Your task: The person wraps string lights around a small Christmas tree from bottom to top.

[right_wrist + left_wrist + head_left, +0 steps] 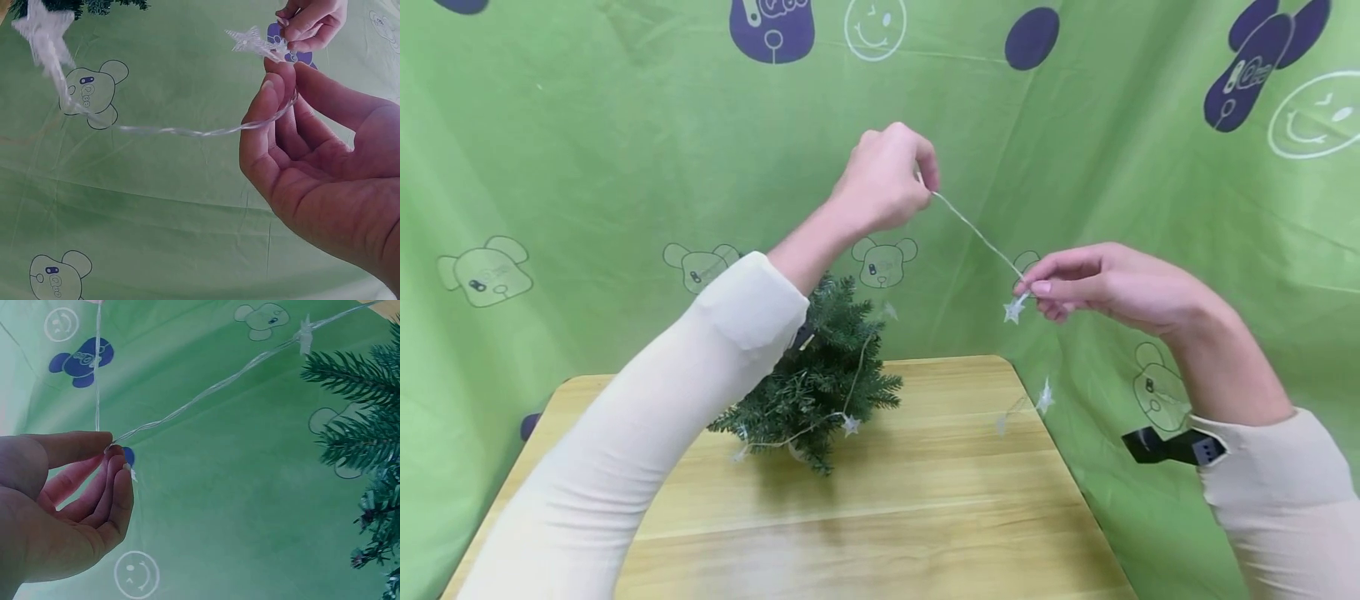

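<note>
A star string light point(976, 231) runs taut between my two raised hands. High above the tree, my left hand point(887, 179) pinches its thin clear wire between thumb and forefinger. Lower and to the right, my right hand point(1105, 287) pinches the wire beside a clear star point(1013, 311); in the right wrist view that star point(253, 42) points up past the fingertips. Another star point(1045, 396) dangles below the right hand. The small green Christmas tree point(820, 375) stands on the table, partly hidden by my left sleeve, with wire and stars looped round its lower branches.
The wooden table point(925, 517) has its right edge below the hanging star. A green printed cloth point(625, 167) surrounds the table at the back and sides. A black strap with a small camera point(1176, 447) sits at my right wrist.
</note>
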Demonstrator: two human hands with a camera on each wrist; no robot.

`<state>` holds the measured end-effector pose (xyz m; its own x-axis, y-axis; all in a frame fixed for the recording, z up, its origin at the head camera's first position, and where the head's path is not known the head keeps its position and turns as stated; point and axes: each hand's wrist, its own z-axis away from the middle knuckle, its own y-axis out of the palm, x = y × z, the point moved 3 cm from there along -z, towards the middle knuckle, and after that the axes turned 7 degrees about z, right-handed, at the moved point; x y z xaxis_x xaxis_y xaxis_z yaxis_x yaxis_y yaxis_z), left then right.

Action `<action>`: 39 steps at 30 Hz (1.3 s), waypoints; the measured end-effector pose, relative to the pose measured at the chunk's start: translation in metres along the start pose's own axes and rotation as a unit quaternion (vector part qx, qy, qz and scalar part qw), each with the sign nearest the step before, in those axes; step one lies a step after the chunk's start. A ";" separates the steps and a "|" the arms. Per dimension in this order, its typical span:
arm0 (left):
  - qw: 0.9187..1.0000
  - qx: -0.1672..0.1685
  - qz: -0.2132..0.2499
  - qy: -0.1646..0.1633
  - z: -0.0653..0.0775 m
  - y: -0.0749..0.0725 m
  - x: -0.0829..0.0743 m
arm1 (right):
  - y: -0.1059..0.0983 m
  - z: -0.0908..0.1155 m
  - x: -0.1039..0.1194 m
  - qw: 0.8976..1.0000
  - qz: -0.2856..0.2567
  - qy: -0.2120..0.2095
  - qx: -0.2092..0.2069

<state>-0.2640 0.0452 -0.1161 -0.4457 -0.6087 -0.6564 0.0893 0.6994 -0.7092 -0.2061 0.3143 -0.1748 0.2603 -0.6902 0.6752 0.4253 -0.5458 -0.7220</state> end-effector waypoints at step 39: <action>0.997 -0.017 -0.044 -0.067 -0.032 0.018 0.100 | 0.013 -0.006 -0.011 0.999 -0.027 0.008 0.033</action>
<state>-0.3358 0.0090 -0.1859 -0.3266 -0.7119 -0.6217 0.0235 0.6514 -0.7583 -0.2087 0.3117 -0.1929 0.2211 -0.6679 0.7106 0.4943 -0.5514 -0.6721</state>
